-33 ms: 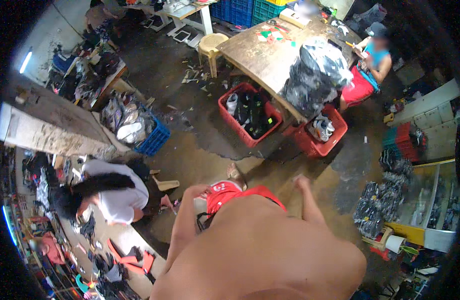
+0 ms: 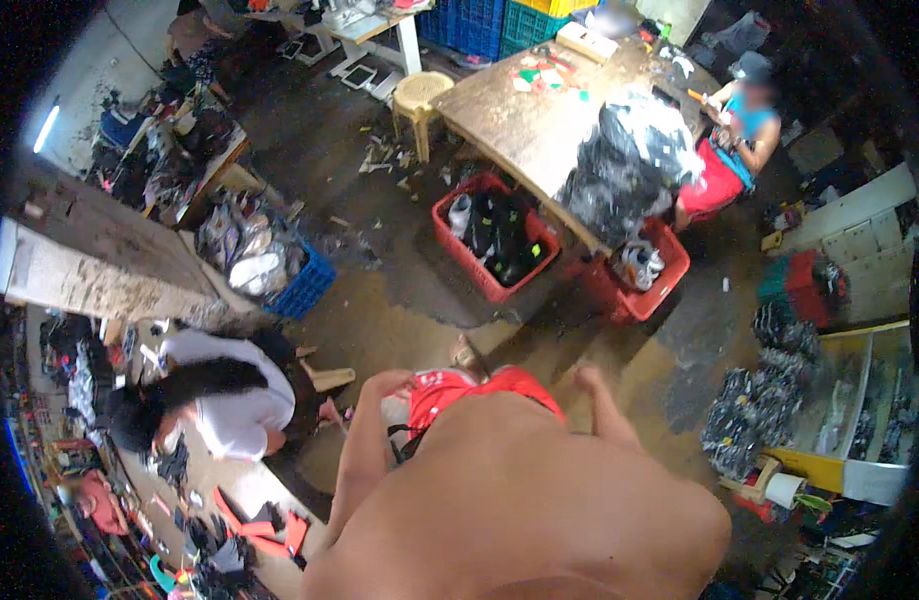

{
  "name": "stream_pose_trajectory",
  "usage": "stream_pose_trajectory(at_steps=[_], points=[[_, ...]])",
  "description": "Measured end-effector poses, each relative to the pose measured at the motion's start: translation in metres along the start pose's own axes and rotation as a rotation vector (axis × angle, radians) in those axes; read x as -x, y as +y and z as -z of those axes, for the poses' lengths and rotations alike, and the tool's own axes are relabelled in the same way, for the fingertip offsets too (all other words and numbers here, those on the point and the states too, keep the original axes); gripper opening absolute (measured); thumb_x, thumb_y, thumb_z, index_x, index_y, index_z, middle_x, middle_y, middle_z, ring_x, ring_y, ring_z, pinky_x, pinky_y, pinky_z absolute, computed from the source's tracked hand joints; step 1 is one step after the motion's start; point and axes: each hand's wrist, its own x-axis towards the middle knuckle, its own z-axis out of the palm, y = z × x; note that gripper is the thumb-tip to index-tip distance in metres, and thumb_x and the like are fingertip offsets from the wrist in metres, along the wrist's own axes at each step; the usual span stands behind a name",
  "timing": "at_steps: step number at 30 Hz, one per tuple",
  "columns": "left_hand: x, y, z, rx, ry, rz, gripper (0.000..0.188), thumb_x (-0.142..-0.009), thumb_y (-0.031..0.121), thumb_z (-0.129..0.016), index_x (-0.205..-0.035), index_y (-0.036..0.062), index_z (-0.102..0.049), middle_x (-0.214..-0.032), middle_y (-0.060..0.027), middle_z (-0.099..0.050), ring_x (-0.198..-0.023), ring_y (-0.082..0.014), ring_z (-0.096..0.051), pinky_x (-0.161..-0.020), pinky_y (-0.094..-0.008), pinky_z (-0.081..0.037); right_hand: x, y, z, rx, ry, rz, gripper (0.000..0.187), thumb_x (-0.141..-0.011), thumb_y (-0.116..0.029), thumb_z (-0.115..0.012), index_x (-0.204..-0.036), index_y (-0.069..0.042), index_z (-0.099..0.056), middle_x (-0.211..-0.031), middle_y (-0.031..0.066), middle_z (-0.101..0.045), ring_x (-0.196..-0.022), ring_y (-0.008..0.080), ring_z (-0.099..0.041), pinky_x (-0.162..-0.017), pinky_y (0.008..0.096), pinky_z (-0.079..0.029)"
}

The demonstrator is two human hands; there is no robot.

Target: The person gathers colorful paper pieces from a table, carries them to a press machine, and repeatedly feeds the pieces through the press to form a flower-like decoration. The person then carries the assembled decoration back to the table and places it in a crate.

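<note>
Nothing is being held: the left hand [image 2: 395,383] and right hand [image 2: 587,378] are being swung loosely open above the wet floor [image 2: 400,300], where a slip is being risked.

Bare concrete floor [image 2: 400,300], stained dark and pretty grubby. Well ahead of the fingers two red crates [image 2: 495,240] of shoes sit on it, tucked against a worn wooden table [image 2: 525,115] carrying a black bag heap [image 2: 620,165] and small scraps. A blue crate [image 2: 300,285] sits off left, a yellow stool [image 2: 422,100] further out.
</note>
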Motion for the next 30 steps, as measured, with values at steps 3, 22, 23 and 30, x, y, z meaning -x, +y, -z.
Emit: stream_pose_trajectory(at_steps=[3,22,23,30], points=[[0.004,0.062,0.071,-0.175,-0.164,0.139,0.032,-0.083,0.036,-0.058,-0.101,0.0101,-0.065,-0.089,-0.0019,-0.065,-0.083,-0.0128,-0.061,-0.07,-0.0313,-0.053,-0.029,-0.019,-0.105,0.355,-0.174,-0.086,0.019,-0.087,-0.022,-0.053,-0.084,-0.006,-0.062,-0.076,0.0086,-0.061,-0.064,0.0217,-0.057,-0.055,0.0343,-0.044],[-0.202,0.498,0.627,-1.578,-0.448,-0.597,0.028,-0.054,0.004,-0.073,-0.081,0.0005,-0.064,-0.079,-0.0165,-0.064,-0.076,-0.0333,-0.065,-0.063,-0.0395,-0.053,-0.561,-0.445,-0.516,0.246,-0.153,0.069,0.035,-0.093,-0.037,-0.052,-0.087,-0.004,-0.064,-0.061,0.0041,-0.057,-0.051,0.0144,-0.051,-0.047,0.0329,-0.041],[-0.209,0.534,0.658,-1.51,-0.373,-0.776,0.025,-0.057,0.004,-0.073,-0.081,0.0041,-0.065,-0.082,-0.0171,-0.064,-0.075,-0.0371,-0.063,-0.065,-0.0419,-0.053,-0.579,-0.486,-0.533,0.175,-0.181,0.01,0.03,-0.092,-0.033,-0.055,-0.091,-0.005,-0.065,-0.064,0.0027,-0.058,-0.053,0.0124,-0.051,-0.048,0.0315,-0.042],[-0.307,0.832,0.71,-0.523,0.16,-0.241,0.025,-0.092,0.016,-0.053,-0.113,0.0026,-0.05,-0.08,-0.0039,-0.058,-0.071,-0.0126,-0.056,-0.061,-0.0274,-0.049,-0.658,-0.647,-0.564,0.001,-0.201,0.082,0.057,-0.074,-0.015,-0.066,-0.128,-0.004,-0.051,-0.102,0.0158,-0.066,-0.089,0.0217,-0.064,-0.074,0.0316,-0.05]])
